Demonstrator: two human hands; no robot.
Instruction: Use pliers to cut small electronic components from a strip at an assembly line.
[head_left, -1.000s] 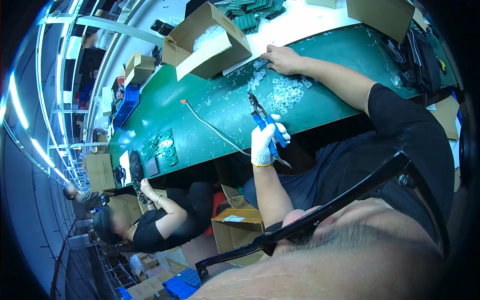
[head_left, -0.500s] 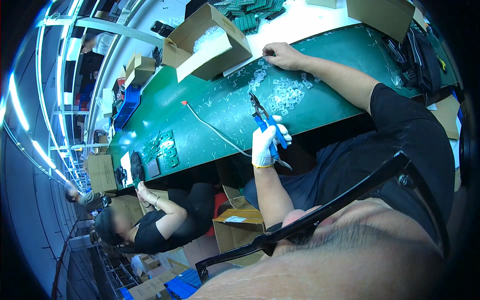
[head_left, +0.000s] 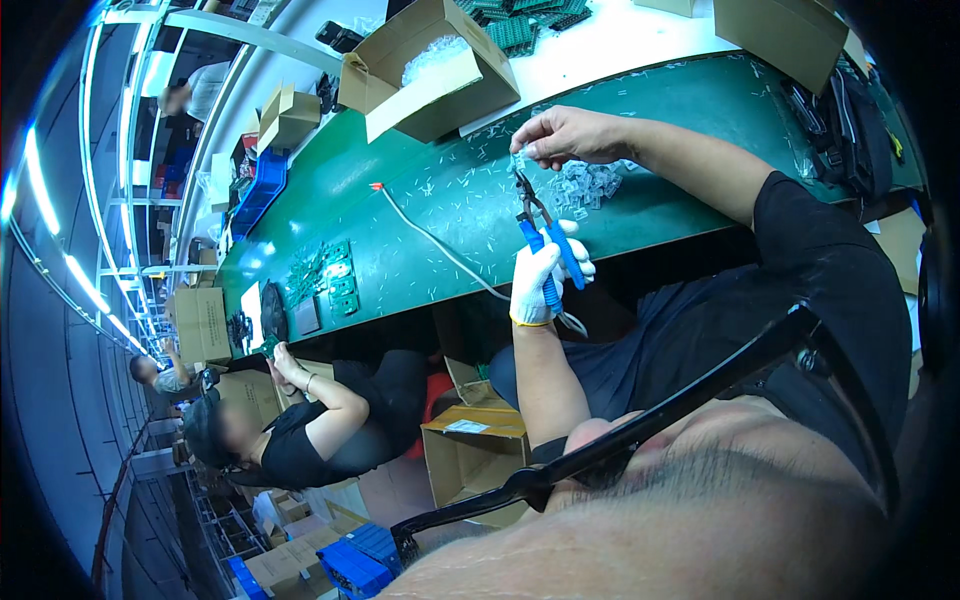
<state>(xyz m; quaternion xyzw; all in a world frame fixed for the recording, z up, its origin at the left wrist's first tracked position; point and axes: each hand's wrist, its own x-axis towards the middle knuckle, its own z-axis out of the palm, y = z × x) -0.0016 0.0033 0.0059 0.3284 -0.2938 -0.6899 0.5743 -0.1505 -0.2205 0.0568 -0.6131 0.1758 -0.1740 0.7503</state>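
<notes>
My left hand (head_left: 537, 278), in a white glove with a yellow cuff edge, is closed around blue-handled cutting pliers (head_left: 531, 208). Their dark jaws point up and away, just below my right hand. Bare, my right hand (head_left: 572, 136) pinches a small clear plastic piece (head_left: 522, 157) between thumb and fingertips. The piece is at the tips of the jaws; whether they are closed on it I cannot tell. A pile of similar clear plastic pieces (head_left: 590, 187) lies on the green work surface (head_left: 430, 240) just right of the pliers, partly beneath my right forearm.
Thin clear offcuts are scattered over the green surface. A pale cable with a red tip (head_left: 377, 187) crosses it. Beyond stands an open cardboard box (head_left: 455, 108) with clear plastic inside; green boards (head_left: 512, 36) are heaped behind. At left, a co-worker (head_left: 310, 430) handles a green board.
My right hand has lifted off the table toward the pliers, now holding a clear plastic piece. The pliers have come up to meet it, with their jaws beside the fingertips.
</notes>
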